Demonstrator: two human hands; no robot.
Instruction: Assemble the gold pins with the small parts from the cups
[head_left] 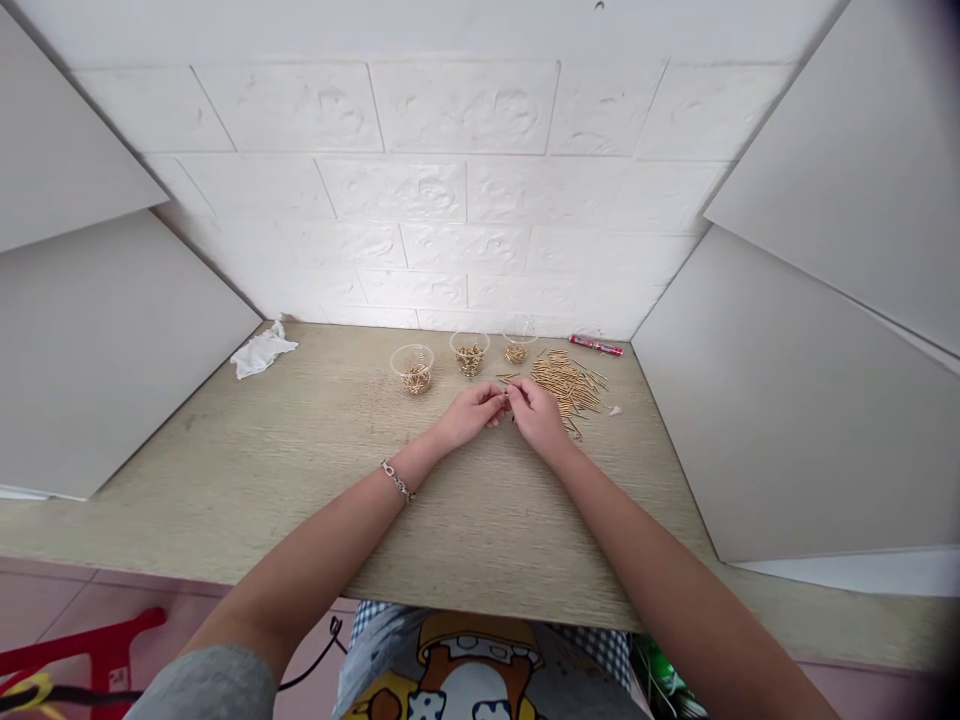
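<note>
My left hand (478, 412) and my right hand (534, 408) meet over the middle of the table, fingertips pinched together. What they pinch is too small and too covered to name. A loose pile of thin gold-coloured rods (566, 383) lies just right of and behind my right hand. Beyond my hands stand three clear plastic cups in a row. The left cup (412, 360) and the middle cup (469, 346) hold small gold-coloured pieces. The right cup (520, 330) also has small gold pieces (515, 353) at its bottom.
A red tube-shaped packet (596, 345) lies behind the rod pile. Crumpled white tissue (262, 349) is at the table's back left. Pale panels (105, 350) enclose both sides, and a white brick-patterned wall (465, 190) closes the back. Tiny crumbs are scattered near the left cup.
</note>
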